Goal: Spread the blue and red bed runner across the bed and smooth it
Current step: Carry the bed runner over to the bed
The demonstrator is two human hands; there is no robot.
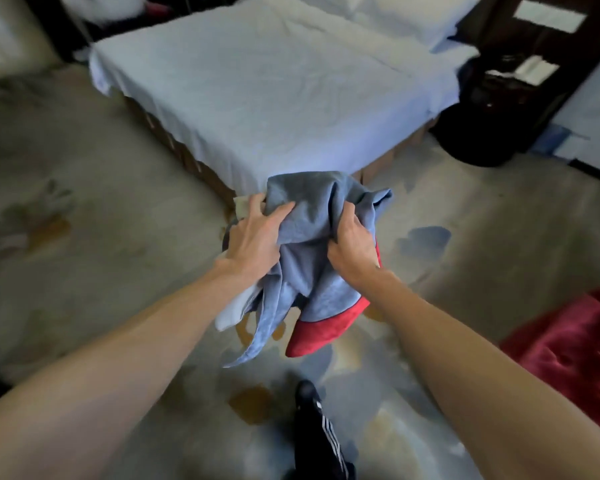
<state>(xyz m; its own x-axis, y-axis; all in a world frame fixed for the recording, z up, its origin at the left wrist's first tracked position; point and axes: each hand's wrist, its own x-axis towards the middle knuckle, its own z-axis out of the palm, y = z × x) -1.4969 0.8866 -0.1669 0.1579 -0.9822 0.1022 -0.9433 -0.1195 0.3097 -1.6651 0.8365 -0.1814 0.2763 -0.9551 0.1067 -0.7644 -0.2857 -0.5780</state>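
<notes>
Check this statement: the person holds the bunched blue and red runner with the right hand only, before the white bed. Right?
No: the head view shows left hand and right hand both gripping the bunched runner before the white bed.

One wide head-worn camera looks forward and down toward the bed (264,84), its corner near.

Bed (257,98) fills upper centre, pillows (413,15) at its far end, upper right. Bed runner (312,265) bunched mid-frame before the bed's near corner, above the floor (84,202); left hand (253,240) grips its left side, right hand (354,247) its right. Nightstand (510,81) right of bed. Shoe (312,400) bottom centre.
</notes>
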